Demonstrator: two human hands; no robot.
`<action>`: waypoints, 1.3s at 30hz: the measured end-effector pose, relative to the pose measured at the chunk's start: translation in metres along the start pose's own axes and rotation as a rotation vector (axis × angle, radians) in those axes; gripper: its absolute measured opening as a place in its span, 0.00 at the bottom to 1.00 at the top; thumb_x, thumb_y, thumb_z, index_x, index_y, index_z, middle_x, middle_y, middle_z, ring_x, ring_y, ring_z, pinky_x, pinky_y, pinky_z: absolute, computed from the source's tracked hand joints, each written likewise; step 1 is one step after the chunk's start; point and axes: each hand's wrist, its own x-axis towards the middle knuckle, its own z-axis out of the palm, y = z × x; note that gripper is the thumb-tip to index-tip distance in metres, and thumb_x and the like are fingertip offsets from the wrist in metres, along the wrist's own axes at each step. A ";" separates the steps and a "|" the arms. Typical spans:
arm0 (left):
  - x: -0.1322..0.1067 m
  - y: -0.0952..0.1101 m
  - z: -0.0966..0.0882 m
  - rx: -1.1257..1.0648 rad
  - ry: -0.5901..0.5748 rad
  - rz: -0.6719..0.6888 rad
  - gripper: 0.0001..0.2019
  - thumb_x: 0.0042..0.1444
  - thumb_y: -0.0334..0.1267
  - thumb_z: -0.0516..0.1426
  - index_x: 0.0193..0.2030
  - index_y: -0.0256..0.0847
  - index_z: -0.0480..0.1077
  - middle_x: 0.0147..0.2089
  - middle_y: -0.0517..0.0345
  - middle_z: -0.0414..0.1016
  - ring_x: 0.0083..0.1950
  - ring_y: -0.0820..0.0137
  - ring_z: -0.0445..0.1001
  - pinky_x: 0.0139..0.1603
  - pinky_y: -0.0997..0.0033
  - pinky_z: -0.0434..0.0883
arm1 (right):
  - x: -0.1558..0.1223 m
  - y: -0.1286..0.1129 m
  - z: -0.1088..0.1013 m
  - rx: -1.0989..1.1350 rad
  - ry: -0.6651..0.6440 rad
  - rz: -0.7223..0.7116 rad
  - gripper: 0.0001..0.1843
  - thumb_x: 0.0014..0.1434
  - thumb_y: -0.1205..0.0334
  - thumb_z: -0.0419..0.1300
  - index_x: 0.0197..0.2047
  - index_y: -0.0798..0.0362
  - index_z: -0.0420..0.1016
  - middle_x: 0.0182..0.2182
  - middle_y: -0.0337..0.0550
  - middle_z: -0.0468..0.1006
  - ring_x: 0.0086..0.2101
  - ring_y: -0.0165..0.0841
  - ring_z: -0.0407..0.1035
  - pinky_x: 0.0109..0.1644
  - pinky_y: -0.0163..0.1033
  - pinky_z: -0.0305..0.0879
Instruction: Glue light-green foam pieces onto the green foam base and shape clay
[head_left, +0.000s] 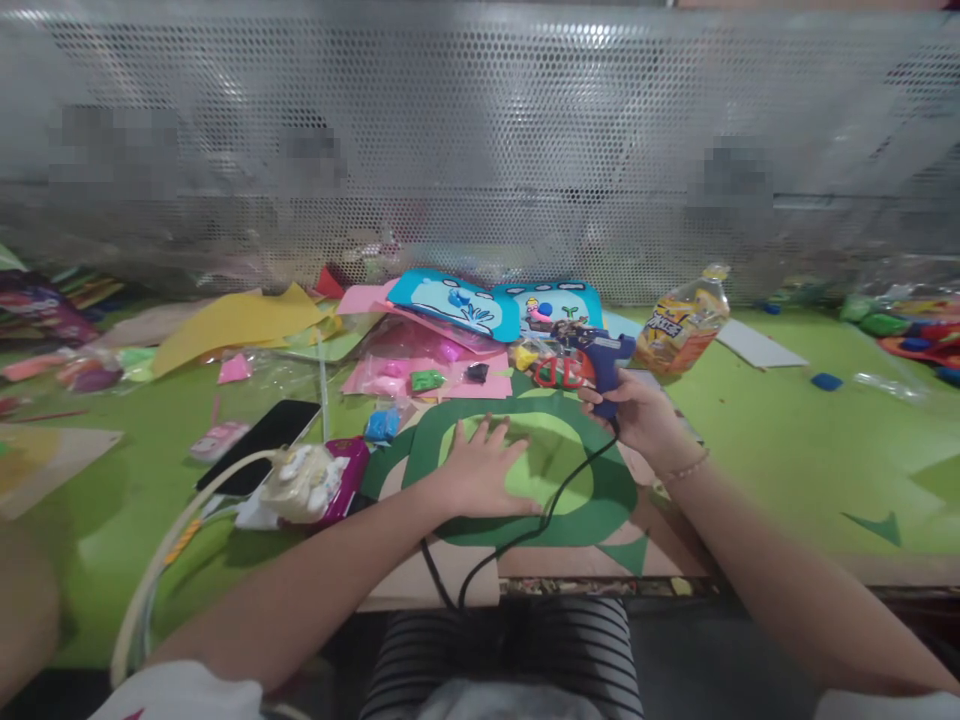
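Left hand (487, 470): grip lay spread on the green paper (571, 446).
Right hand (639, 410): grip was closed around the glue gun (604, 362).
Glue gun: was near the green paper's far right edge.

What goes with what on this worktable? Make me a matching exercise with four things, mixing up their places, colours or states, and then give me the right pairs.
Column one
1. left hand
2. glue gun
3. phone
4. bottle

Column two
A. yellow and orange, with a clear top
B. spread on the layered green paper
C. black, lying left of both hands
D. held in the right hand

Right pairs: 1-B, 2-D, 3-C, 4-A
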 end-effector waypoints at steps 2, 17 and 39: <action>0.000 -0.001 0.000 0.004 -0.008 -0.004 0.50 0.41 0.75 0.43 0.67 0.49 0.48 0.71 0.41 0.39 0.69 0.39 0.36 0.60 0.29 0.36 | 0.000 -0.002 -0.004 0.048 0.020 -0.045 0.17 0.40 0.70 0.57 0.36 0.48 0.63 0.23 0.37 0.62 0.23 0.29 0.58 0.17 0.31 0.53; 0.002 0.016 -0.008 0.113 0.423 0.435 0.18 0.61 0.44 0.45 0.53 0.42 0.68 0.59 0.49 0.67 0.62 0.64 0.60 0.67 0.54 0.49 | 0.006 -0.001 -0.012 0.132 0.070 0.026 0.11 0.41 0.66 0.58 0.30 0.50 0.61 0.21 0.36 0.59 0.21 0.28 0.54 0.20 0.35 0.57; 0.080 -0.127 -0.090 -0.225 0.922 -0.865 0.19 0.64 0.36 0.39 0.52 0.31 0.64 0.50 0.35 0.70 0.53 0.57 0.70 0.51 0.58 0.66 | 0.013 -0.003 -0.027 0.356 0.064 -0.132 0.13 0.43 0.66 0.57 0.35 0.53 0.66 0.22 0.36 0.66 0.18 0.25 0.57 0.16 0.30 0.59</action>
